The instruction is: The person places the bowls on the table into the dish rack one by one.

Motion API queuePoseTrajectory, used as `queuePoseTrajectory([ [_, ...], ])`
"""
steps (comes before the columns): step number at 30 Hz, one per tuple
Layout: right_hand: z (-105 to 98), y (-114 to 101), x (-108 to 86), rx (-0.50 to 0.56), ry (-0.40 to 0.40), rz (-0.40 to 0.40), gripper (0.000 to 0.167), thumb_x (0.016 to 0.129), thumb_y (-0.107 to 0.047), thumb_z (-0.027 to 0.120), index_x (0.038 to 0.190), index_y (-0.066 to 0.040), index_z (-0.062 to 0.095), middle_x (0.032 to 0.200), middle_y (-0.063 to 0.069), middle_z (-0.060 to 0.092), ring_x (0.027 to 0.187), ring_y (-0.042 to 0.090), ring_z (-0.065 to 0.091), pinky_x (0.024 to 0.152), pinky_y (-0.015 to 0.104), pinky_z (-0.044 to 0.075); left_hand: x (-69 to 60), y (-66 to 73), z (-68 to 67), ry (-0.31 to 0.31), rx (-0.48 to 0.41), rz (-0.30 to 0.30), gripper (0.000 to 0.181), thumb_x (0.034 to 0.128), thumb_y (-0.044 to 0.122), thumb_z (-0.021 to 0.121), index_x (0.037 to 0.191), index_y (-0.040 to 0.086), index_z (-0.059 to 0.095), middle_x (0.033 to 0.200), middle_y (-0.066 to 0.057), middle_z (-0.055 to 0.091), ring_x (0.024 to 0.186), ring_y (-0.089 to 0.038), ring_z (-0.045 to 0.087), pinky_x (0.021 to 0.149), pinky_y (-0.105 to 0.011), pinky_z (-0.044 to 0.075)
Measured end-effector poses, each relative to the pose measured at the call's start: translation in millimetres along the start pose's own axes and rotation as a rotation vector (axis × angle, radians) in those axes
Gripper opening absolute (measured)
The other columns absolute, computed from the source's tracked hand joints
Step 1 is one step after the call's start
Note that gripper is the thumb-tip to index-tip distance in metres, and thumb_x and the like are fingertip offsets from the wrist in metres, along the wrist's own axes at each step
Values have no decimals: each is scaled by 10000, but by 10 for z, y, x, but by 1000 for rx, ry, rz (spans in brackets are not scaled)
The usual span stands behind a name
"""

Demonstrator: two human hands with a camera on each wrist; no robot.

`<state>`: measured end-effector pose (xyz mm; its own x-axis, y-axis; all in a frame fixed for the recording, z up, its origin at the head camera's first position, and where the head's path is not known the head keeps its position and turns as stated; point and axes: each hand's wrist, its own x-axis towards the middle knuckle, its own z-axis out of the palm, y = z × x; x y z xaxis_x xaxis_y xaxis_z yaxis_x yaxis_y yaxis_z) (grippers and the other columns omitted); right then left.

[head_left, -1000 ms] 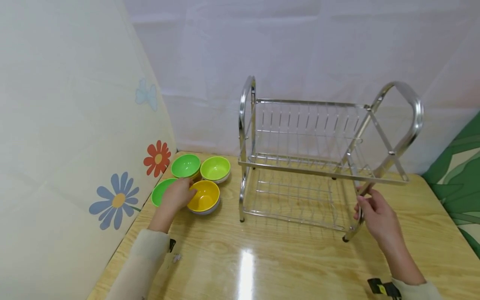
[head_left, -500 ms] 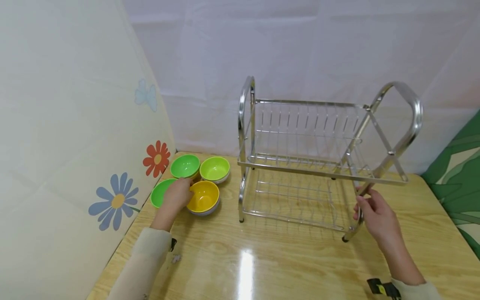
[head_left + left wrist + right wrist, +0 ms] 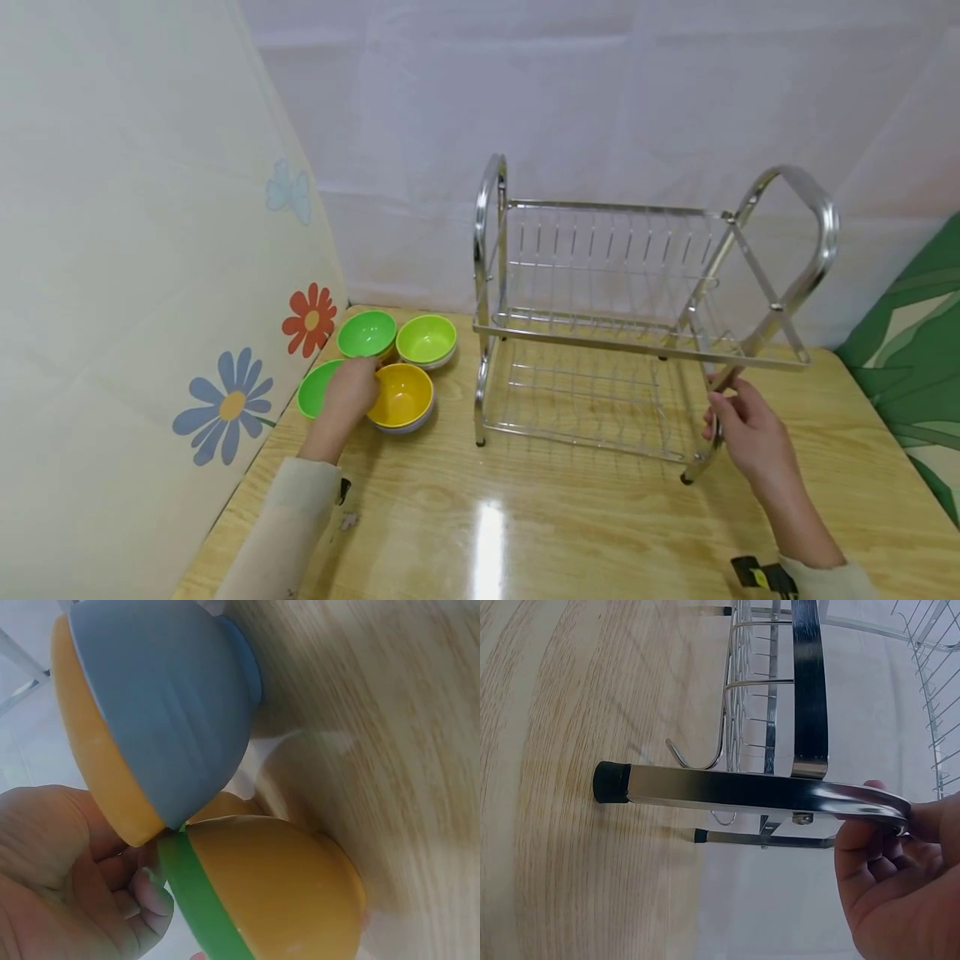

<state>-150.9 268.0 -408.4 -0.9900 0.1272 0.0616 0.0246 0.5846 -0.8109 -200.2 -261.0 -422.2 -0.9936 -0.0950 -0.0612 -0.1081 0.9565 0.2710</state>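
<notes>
Pinching the yellow bowl (image 3: 402, 397) by its rim with my left hand (image 3: 348, 395) and gripping the metal rack (image 3: 637, 345) with my right hand (image 3: 752, 433), I have two green bowls (image 3: 366, 333) and a lime bowl (image 3: 426, 337) near my left, all on the wooden table (image 3: 585, 525).

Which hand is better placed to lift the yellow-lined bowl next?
Probably the left hand: it seems to pinch the rim of the yellow-lined bowl. The right hand is farther off, gripping the metal rack.
</notes>
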Motion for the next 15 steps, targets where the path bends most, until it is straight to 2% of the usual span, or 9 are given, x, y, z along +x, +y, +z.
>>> queuePoseTrajectory([
  [7, 12, 12, -4, 3, 9, -14, 465, 1098, -296, 408, 1457, -1, 432, 883, 148, 621, 672, 133, 653, 582, 250, 531, -12, 1, -52, 5, -29, -36, 292, 971, 61, 541, 1230, -39, 631, 1061, -188, 691, 828, -280, 592, 740, -411, 559],
  [15, 18, 2, -5, -1, 16, -4, 466, 1099, -303, 402, 1459, -9, 430, 887, 143, 609, 672, 144, 657, 581, 256, 542, -66, 12, -122, 31, -17, -9, 261, 995, 104, 522, 1211, -24, 592, 960, -177, 672, 735, -269, 575, 646, -381, 539],
])
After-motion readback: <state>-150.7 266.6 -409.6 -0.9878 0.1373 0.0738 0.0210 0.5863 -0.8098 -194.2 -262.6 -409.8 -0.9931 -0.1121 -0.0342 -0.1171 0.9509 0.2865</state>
